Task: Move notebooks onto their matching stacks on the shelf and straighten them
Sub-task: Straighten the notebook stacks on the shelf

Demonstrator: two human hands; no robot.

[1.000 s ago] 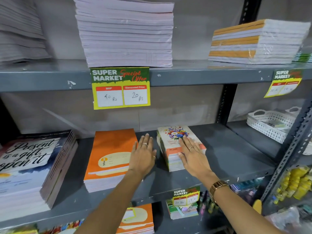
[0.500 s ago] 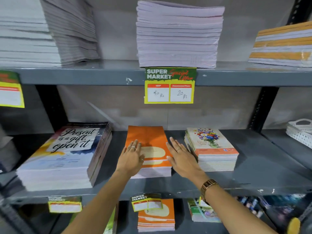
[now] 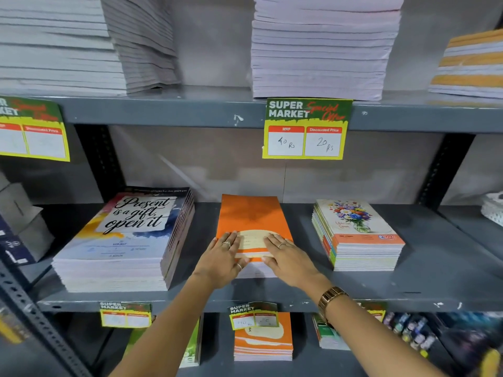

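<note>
A stack of orange notebooks [image 3: 251, 213] lies in the middle of the grey middle shelf [image 3: 435, 268]. My left hand [image 3: 221, 261] rests flat on the stack's front left corner, my right hand [image 3: 288, 261] flat on its front right corner, fingers spread; both touch the top cover and front edge. To the right stands a stack of floral-cover notebooks [image 3: 356, 235]. To the left is a taller stack with "Present is a gift, open it" covers [image 3: 128, 238]. Neither hand grips a notebook.
The upper shelf carries pale notebook stacks [image 3: 321, 47], [image 3: 68, 42] and an orange-striped stack [image 3: 471, 63]. Price tags [image 3: 306, 129] hang from the shelf edges. Below, more orange notebooks [image 3: 262, 341] lie on the lower shelf. A white basket [image 3: 492, 208] sits at the far right.
My hands moved from the floral stack to the orange stack and now lie on its front corners. The view has shifted left and closer.
</note>
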